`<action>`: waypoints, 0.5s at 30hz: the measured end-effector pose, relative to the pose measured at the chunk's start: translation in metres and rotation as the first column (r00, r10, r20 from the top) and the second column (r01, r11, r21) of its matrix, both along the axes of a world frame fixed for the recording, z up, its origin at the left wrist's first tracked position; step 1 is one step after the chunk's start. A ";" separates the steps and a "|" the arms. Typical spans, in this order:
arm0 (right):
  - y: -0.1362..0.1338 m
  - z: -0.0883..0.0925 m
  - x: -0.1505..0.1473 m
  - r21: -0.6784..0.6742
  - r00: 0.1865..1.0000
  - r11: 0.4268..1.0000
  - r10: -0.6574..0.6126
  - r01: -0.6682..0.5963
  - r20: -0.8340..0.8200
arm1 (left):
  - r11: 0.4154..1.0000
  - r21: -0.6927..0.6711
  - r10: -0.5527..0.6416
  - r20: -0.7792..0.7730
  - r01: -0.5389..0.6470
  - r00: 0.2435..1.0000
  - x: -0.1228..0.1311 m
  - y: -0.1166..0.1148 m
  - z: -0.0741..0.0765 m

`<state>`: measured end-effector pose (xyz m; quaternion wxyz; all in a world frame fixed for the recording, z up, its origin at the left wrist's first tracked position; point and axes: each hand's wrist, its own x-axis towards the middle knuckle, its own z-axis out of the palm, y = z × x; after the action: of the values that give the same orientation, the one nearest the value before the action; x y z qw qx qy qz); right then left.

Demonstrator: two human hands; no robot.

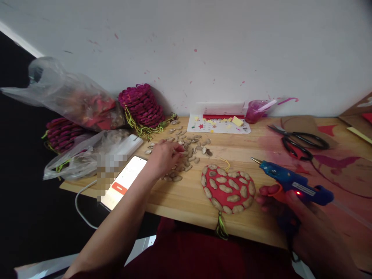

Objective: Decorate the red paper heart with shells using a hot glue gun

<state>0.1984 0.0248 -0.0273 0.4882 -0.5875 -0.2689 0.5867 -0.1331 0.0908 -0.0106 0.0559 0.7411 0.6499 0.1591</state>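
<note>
My left hand (166, 157) reaches into a loose pile of peanut shells (186, 164) on the wooden table; its fingers are bent together at the pile, and whatever lies between them is too small to make out. My right hand (290, 213) is wrapped round the handle of a blue glue gun (286, 177), whose metal tip points to the left and whose small red light glows. Between the hands lies a flat red heart (216, 193) covered with peanut shells, with a yellow loop at its top and a green tassel hanging over the table's front edge.
A lit phone (132, 174) lies under my left forearm. Plastic bags (84, 97) and purple woven rolls (142, 104) stand at the left. Black-handled scissors (308, 140), a pink cup (255, 112) and a sticker sheet (197, 124) are at the back.
</note>
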 end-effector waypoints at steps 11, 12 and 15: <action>-0.001 -0.003 0.005 -0.050 0.997 0.999 -0.016 0.020 0.070 | 0.998 0.055 -0.034 -0.019 0.035 0.999 -0.001 0.005 -0.003; -0.001 -0.003 0.005 -0.058 0.997 0.998 -0.014 0.018 0.080 | 0.998 0.054 -0.023 -0.031 0.025 0.999 -0.003 0.006 -0.004; 0.000 0.000 0.001 -0.037 0.996 0.999 -0.008 0.011 0.088 | 0.995 0.102 0.022 -0.034 -0.018 0.999 -0.007 0.005 -0.004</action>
<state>0.1993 0.0250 -0.0271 0.4676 -0.6230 -0.2765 0.5629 -0.1403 0.0955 -0.0151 0.0051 0.7391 0.6492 0.1795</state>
